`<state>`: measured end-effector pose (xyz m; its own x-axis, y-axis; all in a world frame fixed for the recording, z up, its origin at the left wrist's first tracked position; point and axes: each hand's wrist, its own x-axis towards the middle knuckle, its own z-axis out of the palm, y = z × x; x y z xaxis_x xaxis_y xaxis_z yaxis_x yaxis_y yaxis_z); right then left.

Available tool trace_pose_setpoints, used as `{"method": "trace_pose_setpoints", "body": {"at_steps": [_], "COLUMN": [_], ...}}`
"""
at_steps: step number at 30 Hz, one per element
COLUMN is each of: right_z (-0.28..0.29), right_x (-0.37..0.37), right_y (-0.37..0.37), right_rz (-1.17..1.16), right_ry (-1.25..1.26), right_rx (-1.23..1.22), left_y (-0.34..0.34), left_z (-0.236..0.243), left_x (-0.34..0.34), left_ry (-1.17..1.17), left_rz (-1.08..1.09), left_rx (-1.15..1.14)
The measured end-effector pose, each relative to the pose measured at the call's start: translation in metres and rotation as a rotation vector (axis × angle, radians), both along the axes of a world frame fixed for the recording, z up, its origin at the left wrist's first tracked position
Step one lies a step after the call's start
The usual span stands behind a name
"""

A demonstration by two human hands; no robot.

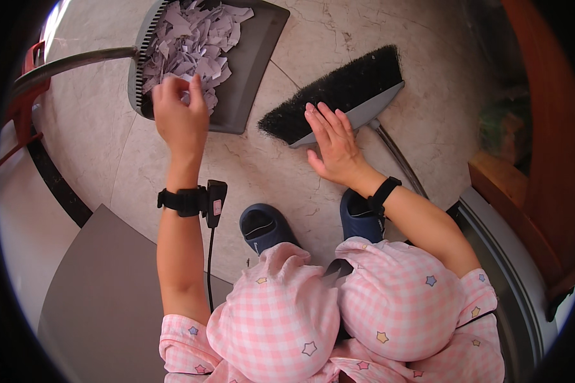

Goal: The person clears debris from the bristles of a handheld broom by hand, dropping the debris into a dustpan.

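At the far left lies a grey dustpan [262, 57] holding a heap of torn paper scraps [198, 41]. My left hand [181, 118] is over the near edge of that heap, its fingers bent and closed toward the thumb. The fingertips are partly hidden, so what they hold, if anything, cannot be made out. Right of the dustpan, a broom [345, 89] with black bristles and a grey head rests on the floor. My right hand [335, 140] lies against its bristles and head, fingers stretched out.
The dustpan's handle [76, 62] runs off to the left, near a red object [22, 108]. The broom's metal handle [399, 156] passes behind my right forearm. My feet in blue slippers [262, 230] are just below. Brown wooden furniture [549, 115] borders the right side.
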<state>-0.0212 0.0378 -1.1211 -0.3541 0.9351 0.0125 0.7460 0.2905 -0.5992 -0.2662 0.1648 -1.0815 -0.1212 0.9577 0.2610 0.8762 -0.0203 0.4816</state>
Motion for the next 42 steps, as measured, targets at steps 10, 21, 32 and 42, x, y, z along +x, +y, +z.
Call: {"method": "trace_pose_setpoints", "body": {"at_steps": [10, 21, 32, 42], "right_z": [-0.004, -0.009, -0.031, -0.025], "right_x": [-0.020, -0.015, 0.007, 0.010], "right_y": [-0.009, -0.007, -0.009, -0.015], "right_rz": [-0.044, -0.284, -0.312, -0.260], "right_ry": [0.227, 0.190, 0.285, 0.273], "right_rx": [0.124, 0.115, 0.181, 0.131], "left_y": [-0.047, -0.070, -0.098, -0.072], "left_z": [-0.033, -0.043, -0.047, -0.028], "left_x": [0.055, 0.059, 0.049, 0.081], "left_ry": [-0.279, -0.676, -0.338, -0.301], "left_rz": [-0.412, -0.465, -0.537, -0.580], "left_rx": [-0.495, -0.683, -0.190, -0.220]}}
